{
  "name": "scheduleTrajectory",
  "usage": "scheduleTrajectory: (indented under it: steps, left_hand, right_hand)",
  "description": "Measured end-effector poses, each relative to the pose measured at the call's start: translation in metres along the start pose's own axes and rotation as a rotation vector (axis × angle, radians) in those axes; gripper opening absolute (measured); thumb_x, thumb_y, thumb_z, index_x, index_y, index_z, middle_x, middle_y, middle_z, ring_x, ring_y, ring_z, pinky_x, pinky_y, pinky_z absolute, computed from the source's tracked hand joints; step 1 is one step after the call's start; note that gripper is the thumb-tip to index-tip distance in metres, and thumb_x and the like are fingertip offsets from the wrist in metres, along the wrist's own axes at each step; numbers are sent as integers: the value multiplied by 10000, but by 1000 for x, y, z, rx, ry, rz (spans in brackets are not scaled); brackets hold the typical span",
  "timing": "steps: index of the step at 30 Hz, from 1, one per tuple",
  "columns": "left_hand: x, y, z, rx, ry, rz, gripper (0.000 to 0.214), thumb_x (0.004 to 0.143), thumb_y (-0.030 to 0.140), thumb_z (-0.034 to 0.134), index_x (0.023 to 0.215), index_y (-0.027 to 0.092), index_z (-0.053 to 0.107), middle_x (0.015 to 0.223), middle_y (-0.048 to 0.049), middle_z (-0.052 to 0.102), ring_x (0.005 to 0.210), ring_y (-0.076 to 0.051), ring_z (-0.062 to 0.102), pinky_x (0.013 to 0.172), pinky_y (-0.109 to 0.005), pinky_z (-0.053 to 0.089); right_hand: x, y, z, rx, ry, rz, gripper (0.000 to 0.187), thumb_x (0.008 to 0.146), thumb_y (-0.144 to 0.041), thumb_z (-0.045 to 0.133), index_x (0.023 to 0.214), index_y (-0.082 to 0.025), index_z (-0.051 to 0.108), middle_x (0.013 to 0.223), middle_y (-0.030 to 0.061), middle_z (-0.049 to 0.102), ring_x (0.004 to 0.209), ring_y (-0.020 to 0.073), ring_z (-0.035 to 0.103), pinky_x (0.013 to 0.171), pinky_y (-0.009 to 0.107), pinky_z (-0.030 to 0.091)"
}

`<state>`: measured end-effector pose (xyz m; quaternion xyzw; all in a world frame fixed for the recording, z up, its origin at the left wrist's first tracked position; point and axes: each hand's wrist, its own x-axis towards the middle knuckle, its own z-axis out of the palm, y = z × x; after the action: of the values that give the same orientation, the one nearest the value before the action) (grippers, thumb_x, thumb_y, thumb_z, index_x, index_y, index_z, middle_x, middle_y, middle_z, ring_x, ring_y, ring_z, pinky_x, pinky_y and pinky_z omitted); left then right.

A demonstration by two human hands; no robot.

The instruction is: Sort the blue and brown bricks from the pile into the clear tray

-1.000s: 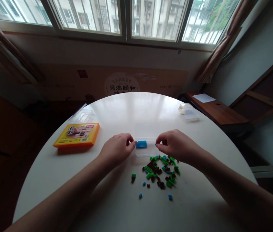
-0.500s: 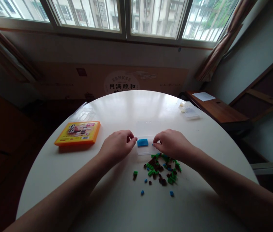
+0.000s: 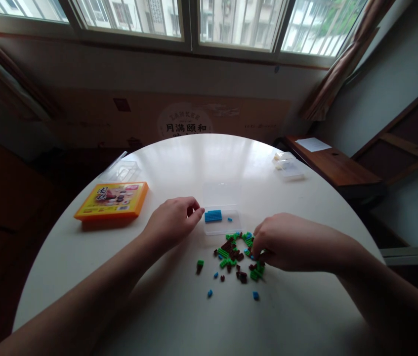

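Note:
My left hand (image 3: 175,220) is curled, thumb and forefinger pinched at the left rim of a clear plastic box (image 3: 224,231). In the box lie a blue studded plate (image 3: 213,216) and, to its right, a single small blue brick (image 3: 229,219). Just in front of the box spreads a pile of green, brown and blue building bricks (image 3: 227,254). At the right side of the pile is my right hand (image 3: 279,242), its fingers bent down among the bricks and closed. Its fingertips are partly hidden, so anything between them cannot be made out.
An orange-yellow game box (image 3: 112,201) lies at the left, with a clear plastic case (image 3: 122,170) behind it. Another clear container (image 3: 288,167) stands at the table's back right. Stray bricks, including a blue one (image 3: 255,295), lie nearest me on the round white table (image 3: 149,316).
My right hand has left the small blue brick in the clear box and moved right and toward me, down to the pile. My left hand stays at the box's left rim.

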<state>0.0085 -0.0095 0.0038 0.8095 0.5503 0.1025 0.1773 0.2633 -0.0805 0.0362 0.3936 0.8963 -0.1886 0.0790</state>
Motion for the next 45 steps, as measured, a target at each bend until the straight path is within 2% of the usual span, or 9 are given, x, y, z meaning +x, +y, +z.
scheduleTrajectory:
  steps: [6, 16, 25, 35, 45]
  left_hand:
    - [1, 0, 1, -9, -1, -2, 328, 873, 473, 484, 858, 218, 690, 837, -37, 717, 745, -214, 629, 611, -301, 408]
    - [0, -2, 1, -21, 10, 25, 332, 876, 466, 483, 881, 215, 700, 842, -40, 723, 755, -212, 634, 625, -295, 418]
    - [-1, 0, -1, -29, 13, 24, 329, 873, 448, 489, 892, 206, 710, 847, -52, 726, 762, -217, 641, 619, -296, 421]
    - [-1, -2, 0, -39, 43, 57, 318, 879, 439, 494, 883, 207, 711, 846, -48, 725, 754, -206, 635, 625, -292, 421]
    - [-1, -2, 3, -51, 8, 40, 321, 872, 448, 498, 895, 216, 718, 874, -55, 725, 774, -219, 638, 624, -296, 438]
  right_hand:
    - [5, 0, -1, 8, -30, -18, 211, 756, -163, 567, 815, -267, 742, 779, -7, 709, 647, 131, 571, 643, 257, 367]
    - [8, -12, -5, -9, 62, -96, 218, 806, -139, 525, 772, -242, 714, 729, -4, 661, 606, 118, 510, 583, 261, 316]
    - [12, -13, 6, -39, 69, -149, 174, 843, -175, 539, 721, -197, 661, 770, -2, 692, 608, 109, 533, 601, 253, 336]
    - [14, -14, 9, -128, 91, -95, 159, 837, -180, 537, 773, -199, 680, 765, 15, 694, 589, 114, 537, 558, 264, 285]
    - [16, -16, 11, -144, 97, -102, 144, 801, -181, 541, 764, -200, 679, 730, 19, 686, 575, 121, 533, 542, 263, 272]
